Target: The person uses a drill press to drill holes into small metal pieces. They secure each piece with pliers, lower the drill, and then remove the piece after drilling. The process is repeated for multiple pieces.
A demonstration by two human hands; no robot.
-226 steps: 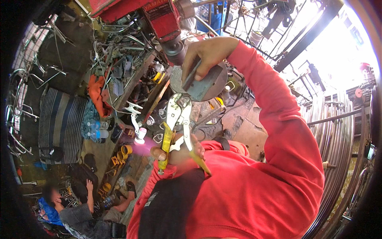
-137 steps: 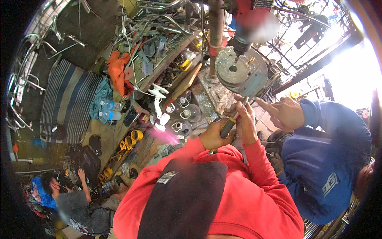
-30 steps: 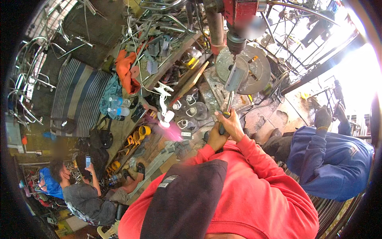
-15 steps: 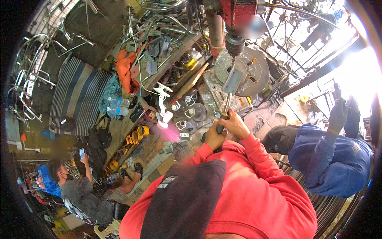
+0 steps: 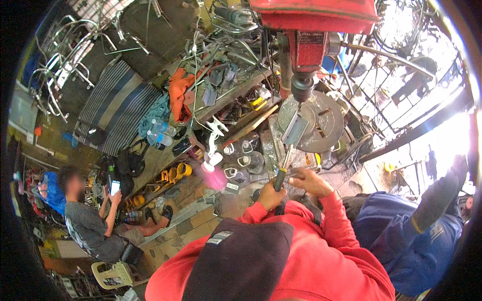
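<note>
My left hand (image 5: 271,194) is wrapped around the dark, yellow-marked handle of a pair of pliers (image 5: 281,175). Its silver jaws reach up to a grey metal plate (image 5: 295,131), which lies tilted at the edge of the round drill press table (image 5: 329,128). Just above the plate's upper end hang the drill chuck (image 5: 303,86) and its bit. Off to the right of the pliers handle, my right hand (image 5: 314,183) has its fingers loosely stretched out, with nothing seen in them.
The red drill press head (image 5: 309,50) overhangs the table. Large clear bottles (image 5: 251,161) and a white clip lamp (image 5: 213,150) stand to the left. Close on my right is a person in blue (image 5: 401,236); another sits at far left with a phone (image 5: 115,187).
My right hand has come off the pliers and moved right, while the left keeps hold. The view has shifted, showing more of the drill press. The person in blue leans lower.
</note>
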